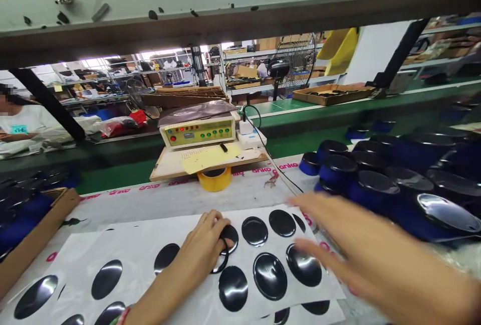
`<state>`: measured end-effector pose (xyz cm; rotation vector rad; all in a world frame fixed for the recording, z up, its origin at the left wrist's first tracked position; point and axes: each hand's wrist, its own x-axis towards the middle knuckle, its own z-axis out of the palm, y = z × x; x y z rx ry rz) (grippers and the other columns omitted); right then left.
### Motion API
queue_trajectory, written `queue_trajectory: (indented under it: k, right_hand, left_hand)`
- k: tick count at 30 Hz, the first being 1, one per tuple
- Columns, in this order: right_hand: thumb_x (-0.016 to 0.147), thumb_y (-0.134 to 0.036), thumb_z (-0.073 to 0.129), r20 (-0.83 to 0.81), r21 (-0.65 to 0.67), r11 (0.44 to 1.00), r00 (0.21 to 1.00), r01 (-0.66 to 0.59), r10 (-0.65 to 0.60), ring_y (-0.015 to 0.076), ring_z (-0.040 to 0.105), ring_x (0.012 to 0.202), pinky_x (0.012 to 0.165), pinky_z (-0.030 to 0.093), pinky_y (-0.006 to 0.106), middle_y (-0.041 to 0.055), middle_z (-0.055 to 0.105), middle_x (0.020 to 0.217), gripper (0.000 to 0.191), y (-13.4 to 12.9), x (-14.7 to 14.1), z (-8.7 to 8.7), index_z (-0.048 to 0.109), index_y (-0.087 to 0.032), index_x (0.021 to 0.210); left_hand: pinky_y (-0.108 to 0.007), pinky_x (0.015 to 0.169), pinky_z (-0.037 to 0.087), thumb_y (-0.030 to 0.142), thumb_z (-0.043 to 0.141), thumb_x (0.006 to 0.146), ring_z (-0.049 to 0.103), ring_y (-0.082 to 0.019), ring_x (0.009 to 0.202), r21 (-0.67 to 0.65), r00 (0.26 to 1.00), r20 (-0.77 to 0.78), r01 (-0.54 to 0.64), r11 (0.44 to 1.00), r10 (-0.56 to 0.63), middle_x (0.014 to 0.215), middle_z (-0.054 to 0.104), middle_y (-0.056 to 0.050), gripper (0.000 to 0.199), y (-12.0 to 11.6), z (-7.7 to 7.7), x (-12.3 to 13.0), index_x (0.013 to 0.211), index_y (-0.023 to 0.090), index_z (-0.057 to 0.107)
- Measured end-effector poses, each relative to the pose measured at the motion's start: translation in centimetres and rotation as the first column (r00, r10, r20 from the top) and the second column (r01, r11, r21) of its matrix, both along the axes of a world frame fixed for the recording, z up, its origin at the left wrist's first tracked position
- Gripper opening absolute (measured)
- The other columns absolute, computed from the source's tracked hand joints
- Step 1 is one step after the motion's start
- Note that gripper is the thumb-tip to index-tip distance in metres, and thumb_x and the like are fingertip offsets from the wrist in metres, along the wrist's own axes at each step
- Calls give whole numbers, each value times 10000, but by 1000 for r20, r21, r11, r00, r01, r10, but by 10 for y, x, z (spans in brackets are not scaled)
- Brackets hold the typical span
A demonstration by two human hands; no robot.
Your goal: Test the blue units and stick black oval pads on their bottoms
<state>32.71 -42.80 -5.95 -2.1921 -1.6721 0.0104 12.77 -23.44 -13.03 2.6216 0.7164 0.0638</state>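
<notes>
My left hand rests on a white sheet of glossy black round stickers, its thumb and fingers closed on a thin black ring. Just right of that hand lie more stickers, among them a round black sticker and a larger one. My right hand, blurred by motion, hovers over the sheet's right side. Its fingers are stretched out with the thumb apart, and nothing shows between them. A second sheet peeks out beneath the first at lower right.
Dark blue containers with shiny black tops crowd the right side. A cardboard box of similar pieces stands at left. Ahead are a control box on a wooden board and a yellow tape roll. A metal beam crosses overhead. A person sits far left.
</notes>
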Motion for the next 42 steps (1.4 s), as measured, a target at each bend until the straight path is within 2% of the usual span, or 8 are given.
queue_trajectory:
  k: [3,6,9,18,20,25,32,42]
  right_hand:
    - [885,-329,505,-190,-87,974,963,-211,192,240,471,1236,998,447,371,34,503,1357,456,27,-48,-44,472,-257,1335]
    - [920,-334,449,-296,-92,976,941,-198,163,221,330,1335,1087,335,399,34,369,1454,485,41,-64,-81,402,-222,1390]
    - [943,-386,394,-308,-125,975,942,-182,137,234,234,1374,1117,247,470,34,292,1489,492,39,-63,-96,387,-209,1402]
    - [941,-356,385,-216,-147,966,960,-211,177,250,293,1350,1077,320,495,55,313,1474,471,35,-75,-92,432,-183,1376]
    - [945,-353,378,-200,-127,971,964,-202,174,254,302,1346,1071,325,507,57,318,1471,462,35,-75,-95,440,-182,1370]
    - [939,-348,386,-182,-102,981,973,-165,145,270,316,1338,1069,320,523,73,339,1462,453,36,-73,-100,467,-175,1350]
    - [924,-364,432,-237,-85,989,967,-119,96,266,332,1329,1064,335,494,48,354,1460,435,34,-75,-100,485,-230,1334]
    - [920,-392,434,-233,-110,990,971,-85,57,260,310,1341,1060,337,493,29,344,1467,453,35,-76,-99,463,-254,1350]
  left_hand:
    - [-382,824,476,34,361,811,441,-244,1084,7,997,-37,69,998,-69,1184,493,-67,426,0,4,0,1150,238,520]
    - [-387,855,459,81,400,840,437,-238,1070,-22,992,-44,114,993,-115,1165,494,-71,327,4,9,2,1125,210,495]
    - [-360,872,440,110,465,825,472,-212,1011,-73,988,-42,146,987,-149,1088,509,-56,239,9,14,3,1044,203,491]
    - [-342,712,446,46,462,734,522,-210,873,-64,987,-65,143,988,-147,932,544,-25,264,2,22,-6,938,213,453]
    - [-375,780,443,52,472,764,505,-229,953,-29,983,-54,171,985,-173,994,553,-41,233,1,20,-5,937,207,460]
    - [-384,978,404,26,401,859,428,-222,1201,78,912,24,406,911,-408,1260,529,-63,351,7,4,-8,1137,230,465]
    - [-337,870,442,18,346,885,518,-186,1003,65,890,47,451,890,-454,1057,593,-56,266,9,9,-8,993,203,505]
    - [-278,747,422,-6,488,705,473,-175,870,-30,858,-69,508,861,-509,880,528,1,305,22,24,16,906,223,484]
